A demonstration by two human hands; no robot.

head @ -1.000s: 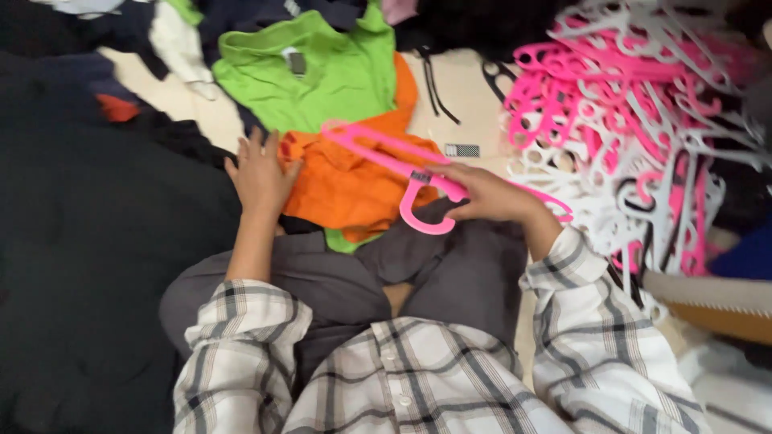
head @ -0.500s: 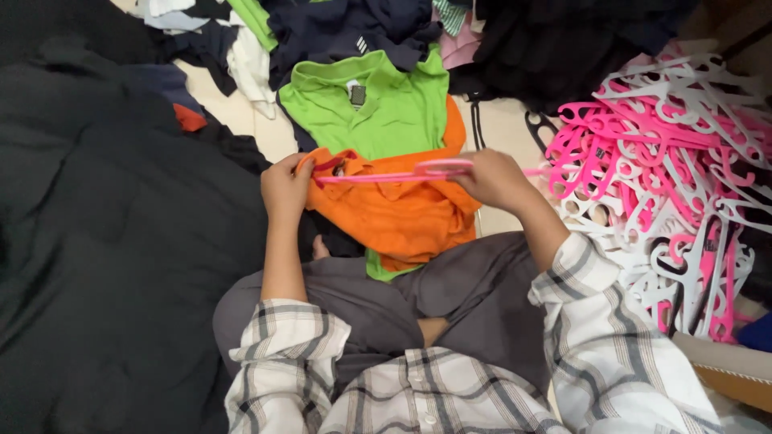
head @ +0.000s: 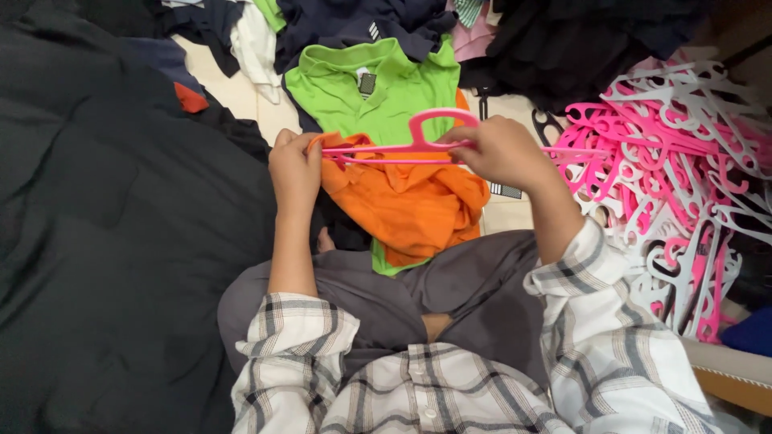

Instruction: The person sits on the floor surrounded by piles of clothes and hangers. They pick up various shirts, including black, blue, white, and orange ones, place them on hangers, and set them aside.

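Observation:
A pink plastic hanger (head: pixel 418 143) lies level across the top of an orange shirt (head: pixel 410 205). My right hand (head: pixel 498 151) grips the hanger near its hook. My left hand (head: pixel 294 167) pinches the orange shirt's edge at the hanger's left end. A bright green polo shirt (head: pixel 378 84) lies flat just beyond, partly under the orange one. I sit cross-legged in grey trousers and a plaid shirt.
A heap of pink and white hangers (head: pixel 683 177) fills the right side. A big dark blanket (head: pixel 104 241) covers the left. Dark, navy and white clothes (head: pixel 346 24) are piled at the top. A cardboard edge (head: pixel 732 378) shows at lower right.
The hanger went from tilted in my right hand alone to level across the orange shirt. My left hand rose from resting on the shirt and took its edge at the hanger's end.

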